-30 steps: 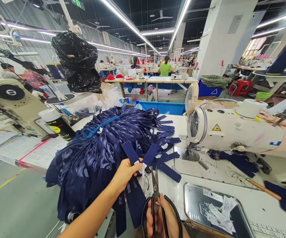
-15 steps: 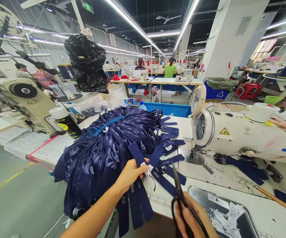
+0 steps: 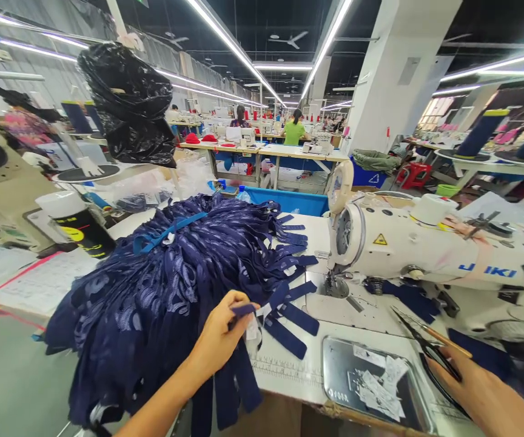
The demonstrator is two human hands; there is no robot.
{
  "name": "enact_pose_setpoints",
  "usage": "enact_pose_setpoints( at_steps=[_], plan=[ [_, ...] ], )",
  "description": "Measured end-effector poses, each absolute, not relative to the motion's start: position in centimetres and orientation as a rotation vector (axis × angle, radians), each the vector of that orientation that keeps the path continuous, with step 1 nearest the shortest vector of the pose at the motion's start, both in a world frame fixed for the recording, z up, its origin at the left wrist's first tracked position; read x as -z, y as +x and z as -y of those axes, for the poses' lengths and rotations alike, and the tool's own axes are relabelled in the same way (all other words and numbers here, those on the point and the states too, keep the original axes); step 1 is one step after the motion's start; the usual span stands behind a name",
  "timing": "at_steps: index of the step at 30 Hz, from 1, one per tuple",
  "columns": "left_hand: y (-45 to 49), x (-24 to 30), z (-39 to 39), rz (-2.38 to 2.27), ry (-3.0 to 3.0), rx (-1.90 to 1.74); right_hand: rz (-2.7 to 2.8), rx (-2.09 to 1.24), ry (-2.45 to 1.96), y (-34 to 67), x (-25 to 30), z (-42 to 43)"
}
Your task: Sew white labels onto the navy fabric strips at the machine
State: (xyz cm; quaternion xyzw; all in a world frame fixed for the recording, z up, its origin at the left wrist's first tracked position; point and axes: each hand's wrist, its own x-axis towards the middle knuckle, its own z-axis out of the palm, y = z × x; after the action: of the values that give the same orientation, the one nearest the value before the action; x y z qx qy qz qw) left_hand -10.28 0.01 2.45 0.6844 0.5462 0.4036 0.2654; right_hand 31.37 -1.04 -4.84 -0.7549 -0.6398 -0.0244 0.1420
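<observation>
My left hand pinches the end of a navy fabric strap, with a white label hanging beside the fingertips. That strap belongs to a large heap of navy garments, bundled with a blue band, whose strap ends fan out to the right. Over at the right, my right hand is closed on black-handled scissors, their blades pointing away up-left. A wooden-handled tool lies close by the scissors. Left of this hand, a metal tray contains loose printed labels.
A white sewing machine stands on the right, its needle area near the strap ends. A spray can stands at left. Behind are a black plastic bag, a blue bin and people at other machines.
My right hand has carried the scissors rightward, from beside the straps to beyond the tray. My left hand still grips the strap, now folded down. The view has shifted right.
</observation>
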Motion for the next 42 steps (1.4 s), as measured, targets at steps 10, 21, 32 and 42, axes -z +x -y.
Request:
enact_pose_setpoints(
  at_steps=[10, 21, 32, 42],
  plan=[
    [-9.2, -0.3, 0.9, -1.49, 2.547, -1.495, 1.899, 0.436, -2.095, 28.1, 2.3, -1.0],
    [-9.1, -0.7, 0.6, -1.479, 1.88, -1.538, 2.039, -1.474, -0.824, 11.1, -1.0, -1.1],
    [-4.4, 0.6, -3.1, -0.968, 1.384, -0.927, 1.954, -0.846, -1.23, 3.5, 0.7, -15.3],
    [-6.1, 2.7, -4.3, -1.077, 2.07, -0.796, 2.01, -0.699, -1.268, 3.4, 0.7, -17.0]
  ],
)
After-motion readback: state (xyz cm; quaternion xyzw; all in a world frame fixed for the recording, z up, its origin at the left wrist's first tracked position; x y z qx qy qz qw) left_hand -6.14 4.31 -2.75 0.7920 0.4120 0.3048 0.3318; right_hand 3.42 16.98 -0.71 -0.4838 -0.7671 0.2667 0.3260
